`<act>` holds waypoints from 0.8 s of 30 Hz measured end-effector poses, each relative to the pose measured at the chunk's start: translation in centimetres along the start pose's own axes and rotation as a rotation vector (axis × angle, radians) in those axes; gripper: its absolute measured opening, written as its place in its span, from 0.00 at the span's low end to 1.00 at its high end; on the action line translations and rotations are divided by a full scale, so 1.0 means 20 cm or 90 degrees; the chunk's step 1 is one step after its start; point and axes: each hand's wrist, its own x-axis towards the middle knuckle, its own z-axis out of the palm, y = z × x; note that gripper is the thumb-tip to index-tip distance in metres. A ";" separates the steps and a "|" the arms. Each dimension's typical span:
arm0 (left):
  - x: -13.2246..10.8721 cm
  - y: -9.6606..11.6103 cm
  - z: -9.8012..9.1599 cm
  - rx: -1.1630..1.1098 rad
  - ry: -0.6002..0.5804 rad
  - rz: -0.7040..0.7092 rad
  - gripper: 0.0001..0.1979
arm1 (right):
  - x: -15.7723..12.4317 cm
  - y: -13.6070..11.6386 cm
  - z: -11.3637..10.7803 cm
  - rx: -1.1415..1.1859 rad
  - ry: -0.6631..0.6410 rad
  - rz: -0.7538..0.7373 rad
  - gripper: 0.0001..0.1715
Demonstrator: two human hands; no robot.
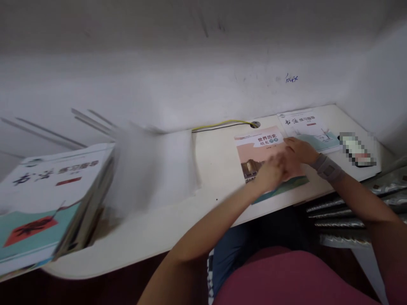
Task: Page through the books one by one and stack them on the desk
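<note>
A world history workbook (pixel 251 148) with a pink cover and a picture of a fortress lies flat on the white desk. Over its right half, my left hand (pixel 271 171) is bent and smeared by motion. Close beside it, my right hand (pixel 300 150) reaches in from the right, a grey band on the wrist. The fingers of both hands blur together, and whether they pinch anything is hidden. Just behind my right hand lies a calligraphy practice book (pixel 310 125), white and teal.
On the left stands a thick stack of books (pixel 57 199), a calligraphy book on top. A blurred whitish sheet or stack (pixel 155 169) sits beside it. A phone (pixel 358 150) lies at the right. Yellow and black cables (pixel 222 124) run into a desk hole. Silvery wrapped packs (pixel 343 212) are below.
</note>
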 end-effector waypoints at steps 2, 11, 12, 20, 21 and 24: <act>0.00 0.10 0.02 -0.033 -0.006 0.183 0.34 | -0.03 0.02 0.03 0.028 0.017 -0.139 0.28; -0.01 0.17 0.13 -0.058 -0.021 0.218 0.43 | 0.05 0.06 0.28 -0.016 -0.055 -0.221 0.43; -0.01 0.17 0.12 -0.062 -0.023 0.218 0.43 | 0.12 0.06 0.29 -0.024 -0.049 -0.201 0.44; -0.02 0.17 0.12 -0.105 -0.071 0.199 0.41 | 0.66 0.11 0.30 -0.029 -0.076 -0.050 0.45; -0.01 0.17 0.13 -0.111 -0.071 0.198 0.40 | 0.69 0.11 0.30 -0.025 -0.076 -0.034 0.44; 0.00 0.17 0.13 -0.148 -0.050 0.223 0.36 | 0.72 0.08 0.27 -0.023 -0.061 -0.002 0.40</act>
